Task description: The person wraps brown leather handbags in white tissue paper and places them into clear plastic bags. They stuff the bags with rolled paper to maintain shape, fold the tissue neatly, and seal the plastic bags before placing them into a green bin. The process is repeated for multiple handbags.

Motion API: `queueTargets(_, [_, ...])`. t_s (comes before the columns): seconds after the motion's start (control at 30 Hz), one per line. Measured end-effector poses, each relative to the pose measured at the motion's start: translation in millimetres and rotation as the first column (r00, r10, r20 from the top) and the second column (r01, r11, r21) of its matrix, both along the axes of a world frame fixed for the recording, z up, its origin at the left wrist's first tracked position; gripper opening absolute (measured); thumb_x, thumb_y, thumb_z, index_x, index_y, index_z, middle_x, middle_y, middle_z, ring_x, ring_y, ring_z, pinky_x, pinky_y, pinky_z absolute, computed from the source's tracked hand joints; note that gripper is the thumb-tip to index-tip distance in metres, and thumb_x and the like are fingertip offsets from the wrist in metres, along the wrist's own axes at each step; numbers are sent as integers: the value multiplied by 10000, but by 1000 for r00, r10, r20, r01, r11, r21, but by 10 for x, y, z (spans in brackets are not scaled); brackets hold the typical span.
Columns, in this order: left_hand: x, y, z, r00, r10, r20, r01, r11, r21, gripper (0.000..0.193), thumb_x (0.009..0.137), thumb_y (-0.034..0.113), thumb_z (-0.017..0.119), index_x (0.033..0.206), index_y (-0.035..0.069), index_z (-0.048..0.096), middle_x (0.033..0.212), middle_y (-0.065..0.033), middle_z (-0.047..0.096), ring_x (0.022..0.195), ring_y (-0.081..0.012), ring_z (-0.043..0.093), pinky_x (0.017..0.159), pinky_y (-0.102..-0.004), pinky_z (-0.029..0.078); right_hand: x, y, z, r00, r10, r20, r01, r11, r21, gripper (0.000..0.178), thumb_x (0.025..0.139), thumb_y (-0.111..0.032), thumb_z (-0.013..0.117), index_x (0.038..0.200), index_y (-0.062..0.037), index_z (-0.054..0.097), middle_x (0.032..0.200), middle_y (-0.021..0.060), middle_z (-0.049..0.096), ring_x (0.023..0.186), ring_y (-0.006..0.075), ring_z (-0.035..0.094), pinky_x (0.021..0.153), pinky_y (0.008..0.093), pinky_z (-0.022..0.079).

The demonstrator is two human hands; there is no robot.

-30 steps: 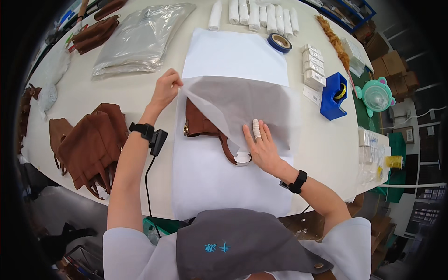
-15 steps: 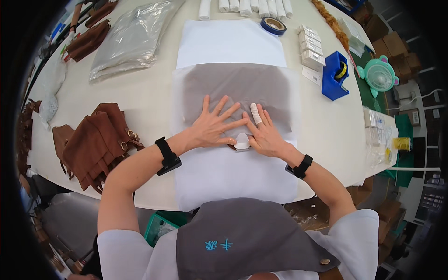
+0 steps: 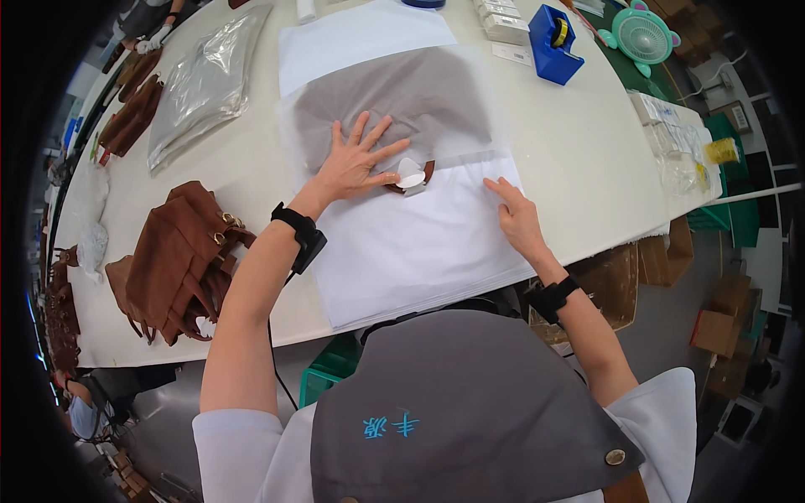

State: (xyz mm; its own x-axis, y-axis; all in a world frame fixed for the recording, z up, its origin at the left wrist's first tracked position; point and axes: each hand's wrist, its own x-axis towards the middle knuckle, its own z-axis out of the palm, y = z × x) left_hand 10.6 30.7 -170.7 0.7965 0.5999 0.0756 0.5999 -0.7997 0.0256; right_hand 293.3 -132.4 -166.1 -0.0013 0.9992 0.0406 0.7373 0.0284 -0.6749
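Note:
A flat grey piece [image 3: 444,92], seen through a thin translucent white cover, lies on white sheets [image 3: 377,277]. My left hand [image 3: 356,163] rests on its left part with the fingers spread. Beside that thumb is a curved brown strip [image 3: 430,170], with a white rounded tab [image 3: 410,174] in its middle. My right hand [image 3: 520,220] is apart from the grey piece, over the right edge of the white sheets. Its fingers are stretched out and hold nothing; whether the fingertips touch the sheet I cannot tell.
Brown bags [image 3: 180,260] stand at the left. Behind them lie clear plastic bags [image 3: 210,84]. A blue tape dispenser [image 3: 555,46], small white boxes [image 3: 503,21] and a green fan [image 3: 644,38] are at the far right. Another person's gloved hand [image 3: 155,39] is at the far left.
My right hand has left the grey piece and moved right to the sheets' edge. The left hand stays spread on it. More of the brown strip shows; the whole view has shifted.

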Motion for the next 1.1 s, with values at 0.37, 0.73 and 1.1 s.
queueTargets(0.37, [-29, 1, -53, 998, -10, 55, 8, 1000, 27, 572, 811, 651, 388, 1321, 392, 369, 1472, -43, 172, 1348, -353, 72, 968, -686, 61, 113, -386, 520, 557, -560, -613, -90, 693, -715, 393, 827, -205, 595, 1136, 19, 504, 1076, 146, 563, 928, 278, 594, 696, 357, 519])
queueTargets(0.73, [-67, -2, 13, 997, -57, 56, 56, 998, 21, 576, 817, 626, 398, 1321, 347, 390, 1473, -87, 144, 1344, -380, 53, 932, -712, 104, -694, 935, 1211, 873, 160, 460, -375, 825, 423, 380, 705, -116, 651, 1077, -179, 614, 1328, 159, 412, 1283, 312, 311, 1063, 562, 99])
queueTargets(1.1, [-205, -33, 354, 940, 73, 332, 101, 873, -477, 463, 852, 207, 501, 1286, 67, 423, 1386, -155, 311, 1315, -330, 208, 1044, -456, 226, -412, 1787, 271, 912, 94, 398, -204, 948, 243, 184, 788, -210, 607, 713, -42, 616, 849, 127, 557, 979, 299, 468, 1042, 515, 204])
